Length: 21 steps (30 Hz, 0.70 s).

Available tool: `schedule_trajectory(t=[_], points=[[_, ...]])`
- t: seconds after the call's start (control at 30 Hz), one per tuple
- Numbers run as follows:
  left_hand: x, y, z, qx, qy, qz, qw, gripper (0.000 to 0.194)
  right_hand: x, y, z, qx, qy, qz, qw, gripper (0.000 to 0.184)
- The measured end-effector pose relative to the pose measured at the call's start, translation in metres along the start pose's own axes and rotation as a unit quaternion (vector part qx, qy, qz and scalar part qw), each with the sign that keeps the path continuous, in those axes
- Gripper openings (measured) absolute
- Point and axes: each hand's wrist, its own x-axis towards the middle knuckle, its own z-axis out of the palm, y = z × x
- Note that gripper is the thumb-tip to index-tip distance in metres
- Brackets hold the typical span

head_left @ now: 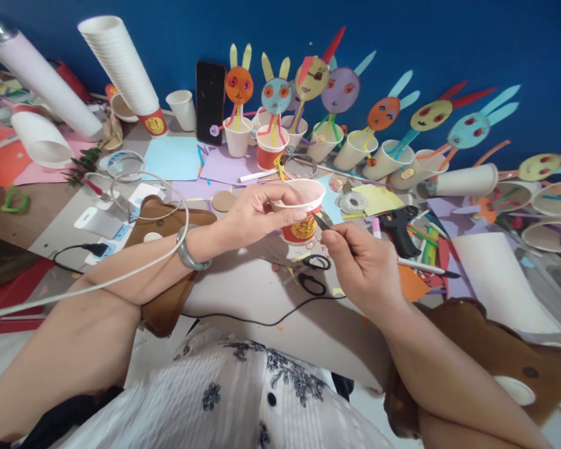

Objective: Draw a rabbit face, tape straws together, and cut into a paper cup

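Note:
My left hand point(271, 215) grips a red and white paper cup point(300, 232) by its rim, fingers inside the opening and thumb on the outer wall. The cup stands upright over the table, its gold print facing me. In my right fist point(362, 265) is a small dark pointed blade point(324, 222), which looks like a craft knife; most of its handle is hidden by my fingers. Its tip is at the cup's right side; whether it pierces the paper I cannot tell. Black-handled scissors point(314, 274) lie just below the cup.
Paper-cup rabbit figures point(275, 93) line the blue wall. A leaning stack of cups point(119, 65) and a phone point(210, 103) stand at back left. A black glue gun point(399, 229) lies right. A white cable point(186, 227) crosses my left forearm; a black cord point(262, 323) runs in front.

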Motion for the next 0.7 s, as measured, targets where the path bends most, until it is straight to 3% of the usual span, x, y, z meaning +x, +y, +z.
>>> schedule_trajectory(t=[0.17, 0.43, 0.7], points=[[-0.0002, -0.0007, 0.0017, 0.005, 0.0, 0.028, 1.0, 0.03, 0.0011, -0.0001, -0.002, 0.029, -0.004, 0.026, 0.999, 0.041], [-0.0005, -0.0028, 0.0041, 0.054, 0.041, 0.13, 0.989, 0.018, 0.0021, -0.0014, -0.0016, 0.063, -0.014, 0.05, 0.997, 0.046], [-0.0009, -0.0038, 0.0046, 0.072, 0.049, 0.137, 0.987, 0.019, 0.0017, -0.0026, -0.0016, 0.079, -0.02, 0.059, 0.995, 0.047]])
